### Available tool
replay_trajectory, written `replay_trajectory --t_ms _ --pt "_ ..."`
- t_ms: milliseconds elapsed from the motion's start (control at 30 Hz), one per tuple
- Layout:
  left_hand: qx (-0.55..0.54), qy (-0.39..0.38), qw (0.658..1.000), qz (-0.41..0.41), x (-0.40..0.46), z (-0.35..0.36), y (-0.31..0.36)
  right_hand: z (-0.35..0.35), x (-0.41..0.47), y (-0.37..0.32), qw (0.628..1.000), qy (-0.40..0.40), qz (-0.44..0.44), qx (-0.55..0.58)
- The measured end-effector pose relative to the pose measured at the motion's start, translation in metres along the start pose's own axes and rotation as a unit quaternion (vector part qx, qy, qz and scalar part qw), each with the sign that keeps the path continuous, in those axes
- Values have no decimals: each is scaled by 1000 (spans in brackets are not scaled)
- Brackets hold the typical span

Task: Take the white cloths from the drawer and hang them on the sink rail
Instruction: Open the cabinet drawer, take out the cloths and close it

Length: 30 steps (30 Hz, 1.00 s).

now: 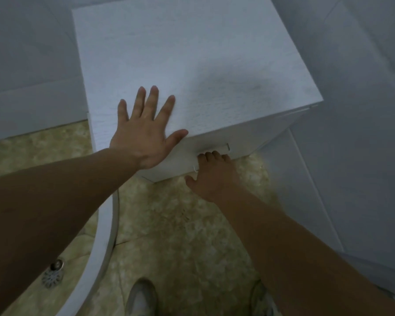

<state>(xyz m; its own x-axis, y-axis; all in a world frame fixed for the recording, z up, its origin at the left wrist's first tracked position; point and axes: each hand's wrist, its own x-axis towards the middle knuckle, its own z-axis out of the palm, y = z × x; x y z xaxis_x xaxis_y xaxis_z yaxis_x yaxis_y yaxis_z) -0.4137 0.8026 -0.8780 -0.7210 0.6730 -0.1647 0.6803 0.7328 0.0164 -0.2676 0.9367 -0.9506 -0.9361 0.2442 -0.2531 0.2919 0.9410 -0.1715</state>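
**Evidently braced and gripping: the drawer is about to be pulled**

Evidently the two hands share one job. The left hand (144, 135) lies flat on the top of the white, wood-grained square cabinet (192, 65), fingers (154, 100) straight and spread wide, thumb stretched out along the front edge. That looks like bracing, so the light cabinet will not slide or tip forward when the front is pulled.

Just below and to the thumb side of those spread fingers, the right hand (211, 174) reaches the white bar handle (217, 148) on the white drawer front (176, 165). Its fingers are curled up and over the bar from beneath, knuckles towards the camera, while its thumb hangs free below and holds nothing. The grip looks like a hook for pulling rather than a pinch.

The drawer appears closed, flush with the cabinet, so the white cloths are not in view; judging by the task they are inside, behind the curled fingers. The sink rail cannot be made out with any certainty; a curved white rim (105, 236) runs under the left forearm, over a beige mottled tile floor (180, 224)
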Motion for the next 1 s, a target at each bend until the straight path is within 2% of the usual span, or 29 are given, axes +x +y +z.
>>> replay_trajectory --t_ms 100,333,533,633,767,833,933,1000 --pt "0 -10 1000 -1 -2 -3 3 2 -12 -6 1000 -9 26 3" --pt "-21 -35 999 -28 -8 -8 14 16 -88 19 996 -77 -29 -30" --pt "-8 -40 999 -19 -33 -8 34 13 -124 16 991 -132 11 14" --pt "-5 -8 1000 21 -56 -1 45 -8 -136 17 997 -73 -10 26" --pt "-13 29 992 123 -72 0 65 -51 -147 30 984 122 -119 53" --pt "-25 36 989 139 -65 -7 73 -72 -137 46 974 175 -140 45" --pt "-21 4 990 141 -51 -11 81 -91 -101 71 980 159 -102 56" --pt "-4 -16 991 132 -43 -10 81 -97 -74 89 996 59 -58 35"
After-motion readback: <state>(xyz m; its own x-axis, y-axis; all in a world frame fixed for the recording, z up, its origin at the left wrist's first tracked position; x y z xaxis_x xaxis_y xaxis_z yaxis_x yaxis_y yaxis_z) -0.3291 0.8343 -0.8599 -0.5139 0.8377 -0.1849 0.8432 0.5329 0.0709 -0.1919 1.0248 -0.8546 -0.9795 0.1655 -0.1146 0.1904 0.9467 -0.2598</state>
